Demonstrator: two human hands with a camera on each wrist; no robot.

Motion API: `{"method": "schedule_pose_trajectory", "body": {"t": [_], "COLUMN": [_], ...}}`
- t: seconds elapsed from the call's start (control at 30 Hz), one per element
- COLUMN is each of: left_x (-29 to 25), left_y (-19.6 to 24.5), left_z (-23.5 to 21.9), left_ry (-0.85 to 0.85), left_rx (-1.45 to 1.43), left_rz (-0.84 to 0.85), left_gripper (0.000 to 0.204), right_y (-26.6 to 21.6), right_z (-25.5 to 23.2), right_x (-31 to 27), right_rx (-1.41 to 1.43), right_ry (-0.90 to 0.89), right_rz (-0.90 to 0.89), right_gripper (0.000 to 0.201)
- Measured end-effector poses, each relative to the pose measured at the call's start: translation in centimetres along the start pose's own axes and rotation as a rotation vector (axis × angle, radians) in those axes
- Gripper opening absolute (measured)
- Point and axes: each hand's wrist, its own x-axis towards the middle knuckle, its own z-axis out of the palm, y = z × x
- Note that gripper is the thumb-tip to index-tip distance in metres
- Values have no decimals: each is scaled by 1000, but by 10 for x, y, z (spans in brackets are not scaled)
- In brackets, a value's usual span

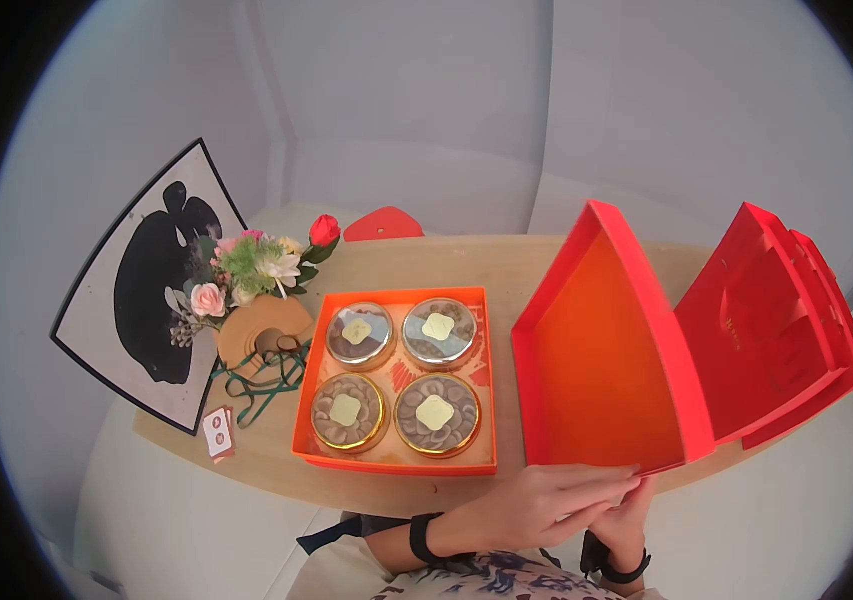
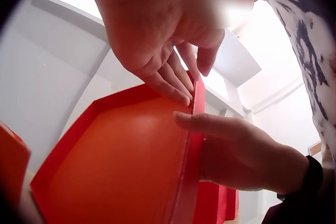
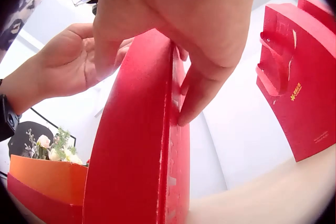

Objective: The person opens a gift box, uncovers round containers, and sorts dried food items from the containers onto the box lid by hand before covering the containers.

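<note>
A red box lid (image 1: 596, 350) with an orange inside stands tilted up on its side, at the right of the table. My left hand (image 1: 546, 500) holds its near wall, fingers along the inner face in the left wrist view. At the same near corner my right hand (image 1: 626, 522) grips the wall, its thumb (image 2: 210, 123) over the rim and its fingers (image 3: 197, 90) against the outer panel. To the left sits the open orange box base (image 1: 491, 400), holding several round tins with clear tops and pale labels, such as one tin (image 1: 436, 415).
Red paper bags (image 1: 766, 330) stand right of the lid. At the left are a framed black-and-white picture (image 1: 151, 300), a flower bouquet (image 1: 256, 265) with green ribbon (image 1: 261, 385), and small cards (image 1: 217, 433). Behind the table (image 1: 466, 262) shows a red chair back (image 1: 383, 224).
</note>
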Motion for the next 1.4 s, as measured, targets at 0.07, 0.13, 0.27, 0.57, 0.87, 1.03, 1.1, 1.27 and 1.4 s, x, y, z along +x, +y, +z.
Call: {"method": "schedule_pose_trajectory", "body": {"t": [0.07, 0.13, 0.27, 0.57, 0.87, 1.03, 1.1, 1.27, 1.4], "left_x": [-4, -17, -41, -106, -127, -132, -135, -141, -144], "left_y": [0, -4, -3, -15, -31, -33, -34, -31, -32], "left_z": [-5, -14, -58, -134, -169, -175, -180, -188, -193], "left_ry": [-34, -16, 26, 334, 246, 179, 173, 145, 156], "left_rx": [92, 108, 280, 613, 752, 771, 802, 847, 840], "left_rz": [39, -8, -181, -342, -380, -419, -437, -571, -673], "left_gripper": [39, 39, 35, 29, 36, 47, 52, 68, 82], "right_y": [11, 11, 10, 86, 80, 71, 68, 64, 71], "right_z": [-1, 0, -12, -35, -21, -16, -14, -11, -7], "right_x": [-2, 0, 7, -5, 5, 13, 15, 21, 20], "right_rx": [-26, 15, 49, 63, 199, 73, 10, -212, -292], "right_ry": [13, 209, 332, 306, 284, 285, 300, 184, 197], "right_rz": [-20, 52, 152, 343, 621, 654, 688, 730, 720], "right_gripper": [90, 92, 101, 78, 66, 66, 62, 48, 41]}}
